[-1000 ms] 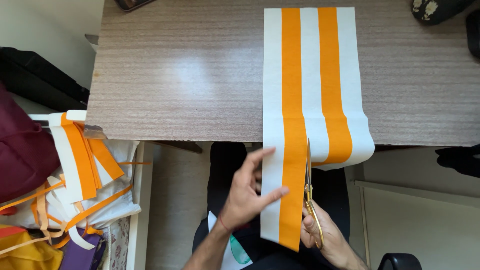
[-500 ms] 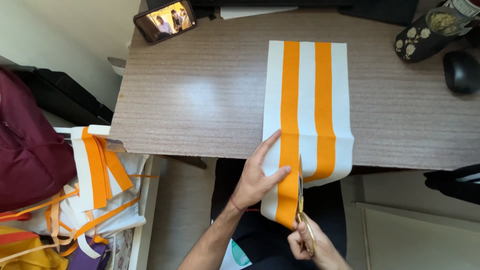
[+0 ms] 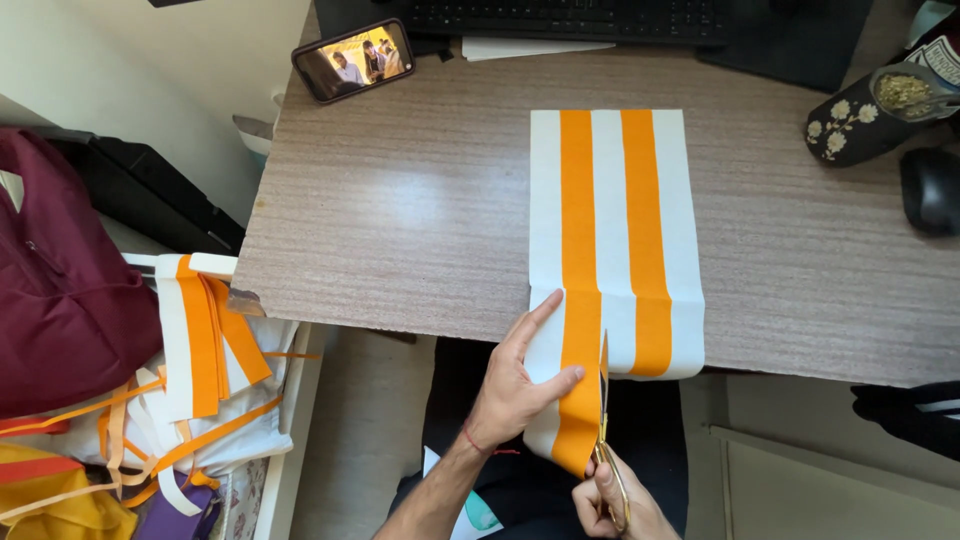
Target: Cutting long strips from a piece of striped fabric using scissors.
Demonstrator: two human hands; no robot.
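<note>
A white fabric band with two orange stripes [image 3: 612, 220] lies flat on the wooden desk [image 3: 400, 230] and hangs over its near edge. My left hand [image 3: 520, 385] pinches the hanging left part, thumb on the orange stripe. My right hand [image 3: 615, 500] grips gold-coloured scissors [image 3: 603, 400] whose blades point up along the right edge of the left orange stripe, just below the desk edge. The cut runs between that stripe and the white middle strip.
A phone [image 3: 352, 58] showing a video leans at the desk's far left. A keyboard [image 3: 570, 15] lies at the back, a flowered dark pouch [image 3: 850, 125] and a mouse [image 3: 930, 190] at the right. Cut orange and white strips [image 3: 205, 350] pile beside a maroon bag [image 3: 60, 300].
The view has tilted up, showing more of the desk's back. My left hand has shifted up the hanging fabric and the scissors have advanced toward the desk edge.
</note>
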